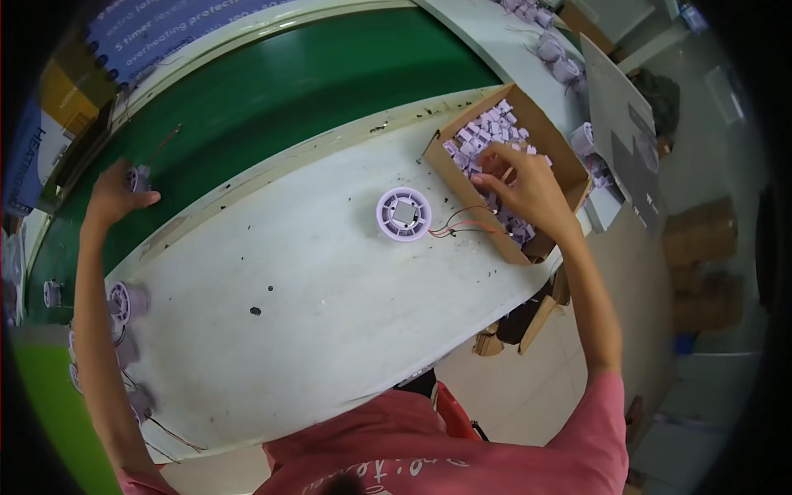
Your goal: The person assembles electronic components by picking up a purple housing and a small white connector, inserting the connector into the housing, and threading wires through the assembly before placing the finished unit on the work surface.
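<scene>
The right hand (520, 183), its grip half open and seemingly empty over the box (540, 124), could snag the wires (472, 222) crossing the rim, dragging the motor (404, 214) near the bench's (322, 256) right edge. I cannot tell how firmly the left hand (115, 194) holds the purple part (140, 176).

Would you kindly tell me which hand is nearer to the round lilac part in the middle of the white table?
Right. The right hand is over the cardboard box, just right of the lilac part; the left hand is far to its left, over the green surface.
</scene>
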### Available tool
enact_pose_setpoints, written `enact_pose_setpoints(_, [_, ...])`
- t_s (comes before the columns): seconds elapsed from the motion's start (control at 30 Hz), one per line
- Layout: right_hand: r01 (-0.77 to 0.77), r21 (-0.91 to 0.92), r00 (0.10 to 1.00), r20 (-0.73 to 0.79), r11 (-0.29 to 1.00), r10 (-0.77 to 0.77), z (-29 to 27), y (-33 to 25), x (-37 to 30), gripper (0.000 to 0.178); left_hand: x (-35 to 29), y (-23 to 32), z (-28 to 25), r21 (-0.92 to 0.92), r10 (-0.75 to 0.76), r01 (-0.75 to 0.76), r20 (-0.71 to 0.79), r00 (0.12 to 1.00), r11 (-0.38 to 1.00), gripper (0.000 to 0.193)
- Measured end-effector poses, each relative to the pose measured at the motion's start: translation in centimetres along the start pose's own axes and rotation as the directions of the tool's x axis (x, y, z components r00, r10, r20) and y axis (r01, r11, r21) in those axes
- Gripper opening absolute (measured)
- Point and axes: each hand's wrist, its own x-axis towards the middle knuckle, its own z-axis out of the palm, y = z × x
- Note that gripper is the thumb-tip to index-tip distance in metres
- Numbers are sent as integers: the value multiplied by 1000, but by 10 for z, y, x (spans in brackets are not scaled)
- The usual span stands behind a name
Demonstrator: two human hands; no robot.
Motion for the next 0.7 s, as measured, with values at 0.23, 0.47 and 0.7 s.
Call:
enact_pose_setpoints(0.23, [-156, -34, 987, 35, 987, 158, 0, 0, 8, 22, -130, 287, 32, -277, 837, -909, -373, 399, 310, 73])
enact_pose_setpoints(0.47, [-164, 175, 980, -84, 971, 181, -3, 8, 4, 30, -147, 293, 66, 4, 864, -922, -349, 362, 388, 39])
enact_pose_setpoints(0.7, [-156, 714, 984, 54, 682, 168, -18, -44, -45, 29, -246, 170, 66, 25, 566, -580, -256, 784, 815, 20])
